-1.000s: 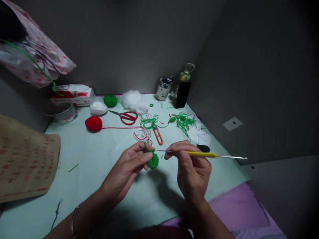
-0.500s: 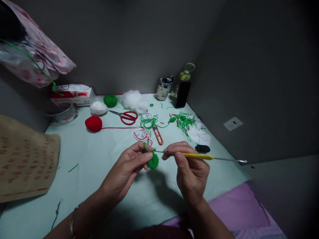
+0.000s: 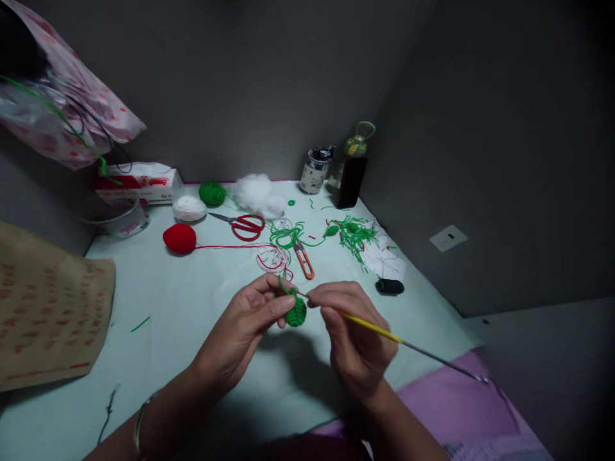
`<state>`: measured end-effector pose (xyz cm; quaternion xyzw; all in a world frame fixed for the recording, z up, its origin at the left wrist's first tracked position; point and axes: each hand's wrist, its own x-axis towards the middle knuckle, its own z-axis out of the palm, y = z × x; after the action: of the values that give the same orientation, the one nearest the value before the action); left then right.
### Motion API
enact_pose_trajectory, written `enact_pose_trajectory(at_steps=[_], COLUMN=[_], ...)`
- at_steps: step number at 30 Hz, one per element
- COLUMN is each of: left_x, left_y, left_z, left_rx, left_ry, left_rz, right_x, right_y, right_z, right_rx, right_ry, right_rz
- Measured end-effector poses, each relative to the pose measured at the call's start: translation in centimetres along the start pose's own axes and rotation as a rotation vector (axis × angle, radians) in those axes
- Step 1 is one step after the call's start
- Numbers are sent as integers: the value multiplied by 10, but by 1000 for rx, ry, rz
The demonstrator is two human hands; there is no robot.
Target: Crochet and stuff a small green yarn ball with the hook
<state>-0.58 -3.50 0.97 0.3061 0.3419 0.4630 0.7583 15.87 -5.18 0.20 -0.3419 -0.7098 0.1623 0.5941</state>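
Between the thumb and fingers of my left hand (image 3: 252, 314) is a small green crocheted piece (image 3: 296, 312), with green yarn running up over the index finger. My right hand (image 3: 358, 336) grips a crochet hook (image 3: 372, 328) with a yellow handle and a metal shaft at each end. The hook's working tip meets the top of the green piece, where fingers partly hide it. Its other end points down to the right. Beyond my hands lie orange thread snips (image 3: 304, 260), a tangle of green yarn (image 3: 287, 235) and a red and white yarn tangle (image 3: 273, 258).
Red-handled scissors (image 3: 247, 227), a red yarn ball (image 3: 179, 238), a white one (image 3: 189, 208), a green one (image 3: 212, 193) and white stuffing (image 3: 259, 195) lie toward the back. Green scraps (image 3: 358, 237) and a black roll (image 3: 389, 286) are on the right. A paper bag (image 3: 52, 307) stands left.
My right hand has tilted the crochet hook, so its free end has swung downward and its tip has come closer to the green piece. My left hand has stayed almost still.
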Motion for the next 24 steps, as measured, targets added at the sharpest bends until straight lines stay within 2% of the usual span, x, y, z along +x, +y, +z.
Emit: enact_pose_trajectory(at_steps=[4,9,13,16,20,24], left_x=[0,-1,-3,-3,-2,-4], left_y=[-1,-1,0,0,1,7], left_z=[1,3,1,-1,-2,-6], left_rx=[23,21,45,71,126,259], left_ry=[-1,-22,-6,-4,-61,-111], left_rz=[16,-14,-10,6,27,5], right_x=[-1,-5,-4,0,0,-2], right_y=[0,3,4,5,9,15], right_z=[-1,3,4,3,3,4], right_rx=[-27,-33,118,238,219,287], right_ry=[-27,17,44,-1,-69,47], right_rz=[-39,18,84,146,155,266])
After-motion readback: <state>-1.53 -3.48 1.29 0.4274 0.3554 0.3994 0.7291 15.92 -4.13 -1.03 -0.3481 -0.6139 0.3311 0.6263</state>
